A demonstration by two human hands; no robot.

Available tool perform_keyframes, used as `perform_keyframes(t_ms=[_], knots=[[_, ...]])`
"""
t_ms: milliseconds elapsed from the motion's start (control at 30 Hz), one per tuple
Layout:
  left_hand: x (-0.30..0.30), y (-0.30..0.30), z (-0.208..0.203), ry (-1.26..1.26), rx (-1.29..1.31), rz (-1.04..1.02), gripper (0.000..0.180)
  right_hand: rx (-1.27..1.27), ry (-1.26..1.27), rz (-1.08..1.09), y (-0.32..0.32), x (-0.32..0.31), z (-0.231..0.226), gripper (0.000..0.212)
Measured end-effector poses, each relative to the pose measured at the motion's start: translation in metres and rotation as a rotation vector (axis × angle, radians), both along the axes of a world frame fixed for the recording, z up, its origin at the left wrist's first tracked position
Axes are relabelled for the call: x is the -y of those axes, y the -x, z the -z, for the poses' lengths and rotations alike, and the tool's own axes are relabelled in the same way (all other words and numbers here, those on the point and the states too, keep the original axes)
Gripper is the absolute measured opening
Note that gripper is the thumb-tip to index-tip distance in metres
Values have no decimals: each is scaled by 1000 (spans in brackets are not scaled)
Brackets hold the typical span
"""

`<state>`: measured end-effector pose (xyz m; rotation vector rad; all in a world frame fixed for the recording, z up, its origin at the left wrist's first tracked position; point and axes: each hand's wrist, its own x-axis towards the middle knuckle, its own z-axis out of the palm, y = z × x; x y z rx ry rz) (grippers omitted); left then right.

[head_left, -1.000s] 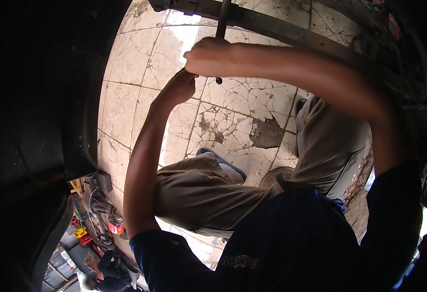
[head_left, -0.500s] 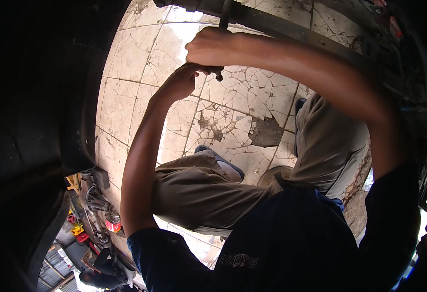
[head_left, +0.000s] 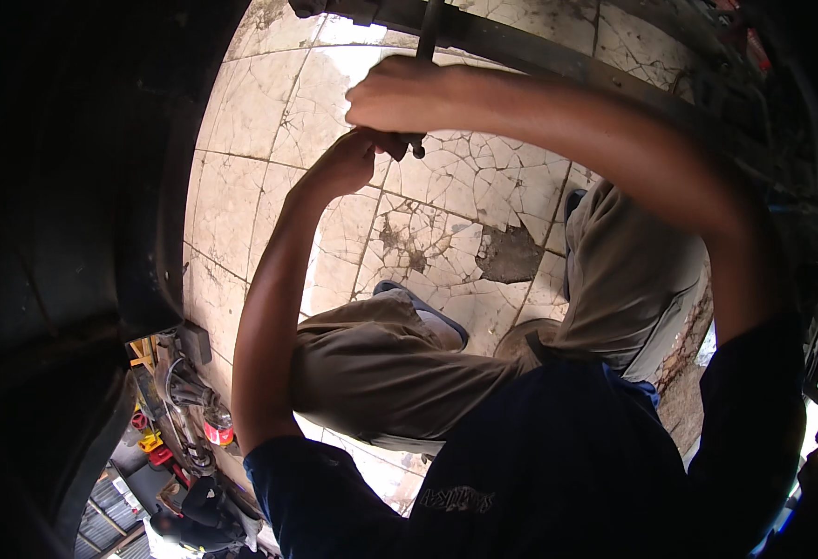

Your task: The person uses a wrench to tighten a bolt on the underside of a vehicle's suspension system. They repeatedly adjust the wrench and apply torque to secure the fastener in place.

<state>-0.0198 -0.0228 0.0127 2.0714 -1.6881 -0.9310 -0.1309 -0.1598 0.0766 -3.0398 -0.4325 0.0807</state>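
A dark metal rod (head_left: 431,30) comes down from the top edge and passes behind my right hand (head_left: 392,96). That hand is closed around it as a fist, its fingers mostly hidden. Below the fist, a dark fitting with a small rounded knob (head_left: 418,150) sticks out. Just under it, my left hand (head_left: 339,166) is closed too, its fingertips tucked beneath the right hand and against the fitting. What the left fingers grip is hidden.
A dark beam (head_left: 530,51) crosses the top behind my right forearm. Dark bodywork (head_left: 55,186) fills the left side. Cracked tiles (head_left: 232,200) with a broken patch (head_left: 509,253) lie below. At lower left are a bottle (head_left: 218,430), assorted parts and another person (head_left: 199,522).
Both hands have shifted slightly left, the right fist a little more. The fingers of my left hand are more tucked in. At lower left, the other person has moved a little.
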Motion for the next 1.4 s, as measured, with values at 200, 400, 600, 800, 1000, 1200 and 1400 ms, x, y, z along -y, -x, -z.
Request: perform_keyframes(t_ms=[200,400,600,800,1000,1200,1400], knots=[[1,3,8,-34,30,-168,36,131,-3,-34,3,5,8,11],[-2,-6,7,-80,87,-5,31,7,-179,-32,12,3,-5,10],[-1,8,-2,-125,180,-145,26,26,-153,-104,15,1,-2,11],[0,3,5,-9,70,-100,28,57,-57,-63,10,1,-2,8],[2,7,4,38,79,-6,30,219,138,-48,3,5,0,8],[-9,-5,14,-22,195,-143,26,155,110,-81,0,-3,4,8],[-1,4,2,-166,89,-87,29,55,-149,-139,14,-4,5,8]])
